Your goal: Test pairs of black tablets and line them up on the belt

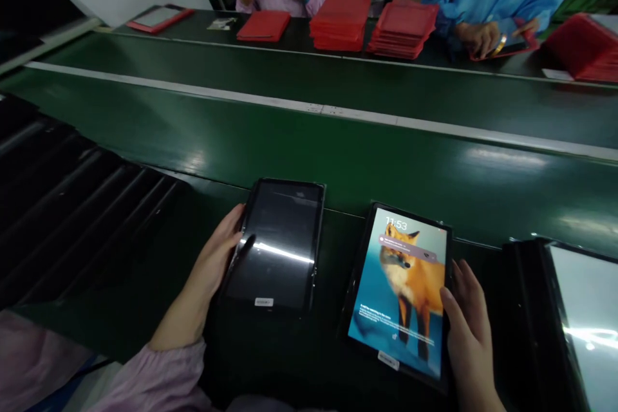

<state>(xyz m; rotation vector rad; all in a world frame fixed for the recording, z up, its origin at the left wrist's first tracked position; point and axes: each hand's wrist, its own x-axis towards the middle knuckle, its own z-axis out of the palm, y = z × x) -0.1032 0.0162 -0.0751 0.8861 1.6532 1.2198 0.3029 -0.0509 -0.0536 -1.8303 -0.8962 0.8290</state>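
Note:
My left hand [222,251] grips the left edge of a tablet with a dark screen [277,244], its thumb at the rim. A small white label sits near that tablet's lower edge. To the right, my right hand [468,322] holds the right edge of a lit tablet [400,290], which shows a fox picture and the time 11:53. This one also bears a white label at its bottom edge. The two tablets lie apart, both slightly tilted in view. The fingers behind each tablet are partly hidden.
Black tablets [72,206] stand in a row at the left; another with a pale screen [589,315] is at the right. Beyond the green conveyor [290,141] are stacks of red sleeves [340,22] and two people, each handling a device.

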